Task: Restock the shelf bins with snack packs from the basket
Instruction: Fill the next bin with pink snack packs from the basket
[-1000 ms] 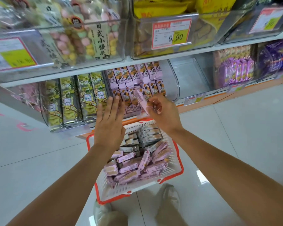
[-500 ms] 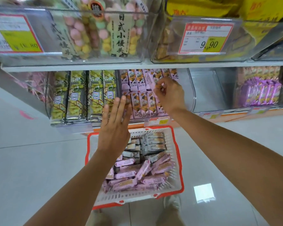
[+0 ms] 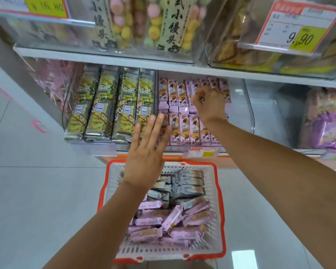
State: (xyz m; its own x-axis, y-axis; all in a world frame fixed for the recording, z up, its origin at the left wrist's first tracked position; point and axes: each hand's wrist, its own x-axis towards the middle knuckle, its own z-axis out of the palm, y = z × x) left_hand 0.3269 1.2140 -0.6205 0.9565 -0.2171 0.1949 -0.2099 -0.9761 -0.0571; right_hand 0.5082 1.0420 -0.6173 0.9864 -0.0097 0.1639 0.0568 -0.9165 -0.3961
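Item 1, your left hand [image 3: 146,152]: open, fingers straight, tips against the front row of the pink-pack bin [image 3: 239,113].
Item 2, your right hand [image 3: 209,102]: curled on 1 pink snack pack [image 3: 191,92] at the back row, its long axis matching its neighbours.
Item 3, basket [image 3: 222,220]: directly below both hands. Your left hand looks nearer for the next pick.

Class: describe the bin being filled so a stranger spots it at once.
Look on the lower shelf, behind the red-rimmed basket. The bin lies between long green-yellow packs and an empty clear bin. Unlike them, it holds short pink packs.
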